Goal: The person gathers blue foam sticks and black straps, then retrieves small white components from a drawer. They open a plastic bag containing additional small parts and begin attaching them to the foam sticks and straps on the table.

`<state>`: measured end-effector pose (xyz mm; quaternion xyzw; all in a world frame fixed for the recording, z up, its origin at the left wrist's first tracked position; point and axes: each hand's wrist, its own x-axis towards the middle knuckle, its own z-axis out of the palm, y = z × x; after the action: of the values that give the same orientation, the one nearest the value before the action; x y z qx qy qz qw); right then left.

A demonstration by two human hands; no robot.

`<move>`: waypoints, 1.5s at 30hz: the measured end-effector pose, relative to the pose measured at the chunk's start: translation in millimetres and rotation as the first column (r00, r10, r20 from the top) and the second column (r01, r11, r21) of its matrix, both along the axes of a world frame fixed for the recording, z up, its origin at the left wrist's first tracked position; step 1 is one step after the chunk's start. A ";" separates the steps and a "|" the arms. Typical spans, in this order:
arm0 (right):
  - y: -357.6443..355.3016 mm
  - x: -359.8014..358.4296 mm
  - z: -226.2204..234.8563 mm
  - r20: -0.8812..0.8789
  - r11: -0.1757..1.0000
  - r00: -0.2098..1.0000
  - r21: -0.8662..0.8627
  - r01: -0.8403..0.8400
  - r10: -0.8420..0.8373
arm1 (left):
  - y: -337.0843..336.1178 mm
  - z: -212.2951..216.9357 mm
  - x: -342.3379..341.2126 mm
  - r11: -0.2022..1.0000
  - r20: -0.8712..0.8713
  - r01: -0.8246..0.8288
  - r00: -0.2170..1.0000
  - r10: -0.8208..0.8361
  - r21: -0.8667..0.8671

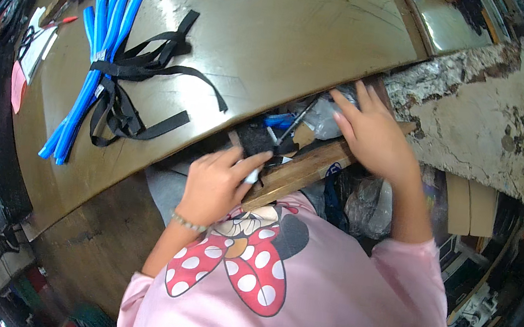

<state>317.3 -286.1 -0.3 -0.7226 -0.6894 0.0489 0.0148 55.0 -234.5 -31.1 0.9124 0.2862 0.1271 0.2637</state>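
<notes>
Below the table edge a wooden drawer stands pulled out in front of my body. My left hand reaches into its left part, fingers apart and index finger stretched over the contents. Beside its thumb is a small white piece; whether they touch is unclear. My right hand lies over the drawer's right end, fingers spread, next to a clear plastic bag. Between the hands are a blue item, a thin dark rod and dark pieces I cannot make out.
On the brown table lies a bundle of blue tubes tied with black strap. Scissors and papers are at the far left. A rough, worn wall ledge borders the right side, above brown cardboard.
</notes>
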 end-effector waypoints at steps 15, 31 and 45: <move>36.3 -37.4 -59.3 -0.543 0.722 0.815 -0.480 -0.498 0.201 | 17.9 -41.2 62.9 0.976 -0.293 -0.054 0.949 0.117 0.213; 23.9 -3.1 -25.7 -0.748 0.800 0.507 -0.574 -0.172 -0.427 | 25.0 -16.6 49.2 0.974 0.022 -0.077 0.996 0.083 -0.211; -87.6 -56.7 -67.1 -0.354 0.790 0.913 0.491 0.367 -0.204 | 5.7 4.6 27.6 0.219 0.151 0.033 0.823 0.548 -0.975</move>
<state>260.6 -373.8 -67.4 -0.7698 -0.5462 -0.0506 0.3263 82.6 -228.8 -26.5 0.4387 0.3833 0.1890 0.7905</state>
